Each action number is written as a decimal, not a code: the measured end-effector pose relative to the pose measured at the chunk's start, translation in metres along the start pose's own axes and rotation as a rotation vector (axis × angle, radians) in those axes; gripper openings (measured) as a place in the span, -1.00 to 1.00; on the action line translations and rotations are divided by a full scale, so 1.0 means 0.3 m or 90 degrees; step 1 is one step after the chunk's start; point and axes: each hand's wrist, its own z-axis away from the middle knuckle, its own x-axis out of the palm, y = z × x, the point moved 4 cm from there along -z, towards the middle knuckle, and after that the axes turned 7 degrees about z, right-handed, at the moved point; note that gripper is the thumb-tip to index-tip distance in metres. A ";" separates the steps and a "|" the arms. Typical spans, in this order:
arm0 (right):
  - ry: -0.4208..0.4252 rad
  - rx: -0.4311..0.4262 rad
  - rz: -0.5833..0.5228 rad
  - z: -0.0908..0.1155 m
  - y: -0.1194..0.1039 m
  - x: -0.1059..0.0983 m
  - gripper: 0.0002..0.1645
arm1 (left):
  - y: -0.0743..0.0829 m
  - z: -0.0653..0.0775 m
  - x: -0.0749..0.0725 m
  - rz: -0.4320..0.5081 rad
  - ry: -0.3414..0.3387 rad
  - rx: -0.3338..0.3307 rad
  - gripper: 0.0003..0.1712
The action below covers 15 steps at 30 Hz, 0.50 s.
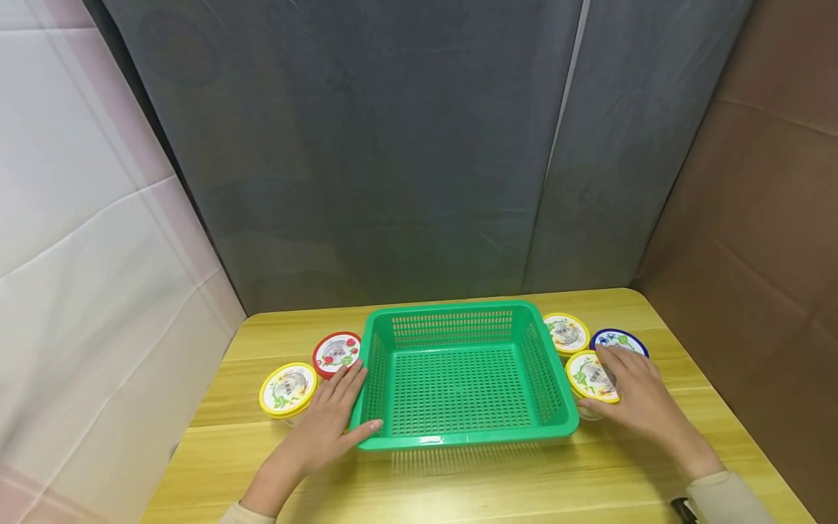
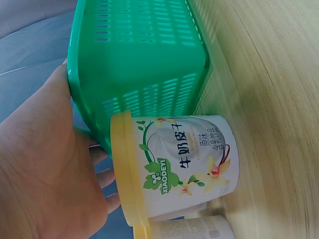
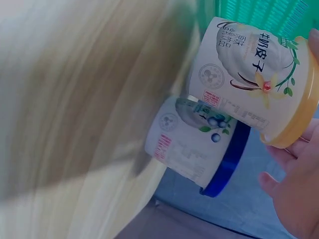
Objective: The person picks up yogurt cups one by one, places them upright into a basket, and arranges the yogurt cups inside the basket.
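In the head view my left hand (image 1: 324, 418) rests on the left rim of a green plastic basket (image 1: 465, 439). Its fingers are extended along the edge, and the thumb lies over the front corner. A tub with a yellow lid (image 1: 288, 389) and one with a red lid (image 1: 337, 351) stand beside this hand. On the basket's right, my right hand (image 1: 638, 400) grips a yellow-lidded tub (image 1: 589, 375) around its lid. This white tub (image 3: 244, 74) has a flower print and overlaps a blue-lidded tub (image 3: 192, 142) in the right wrist view.
Another yellow-lidded tub (image 1: 566, 333) stands against the basket's back right side. The basket sits mid-table with nothing in it. Behind the wooden table (image 1: 458, 487) rises a grey panel (image 1: 393, 182), with a white cloth (image 1: 85, 255) left and a brown one (image 1: 772, 218) right.
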 end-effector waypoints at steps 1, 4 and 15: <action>0.001 0.000 0.000 -0.003 0.001 -0.005 0.18 | -0.002 0.001 0.001 0.001 -0.003 -0.003 0.01; 0.002 -0.001 0.005 -0.012 0.002 -0.024 0.17 | -0.005 0.003 0.000 0.001 -0.007 -0.007 0.01; 0.005 -0.001 0.027 -0.062 -0.012 -0.100 0.20 | -0.004 0.004 0.002 0.001 -0.010 -0.009 0.03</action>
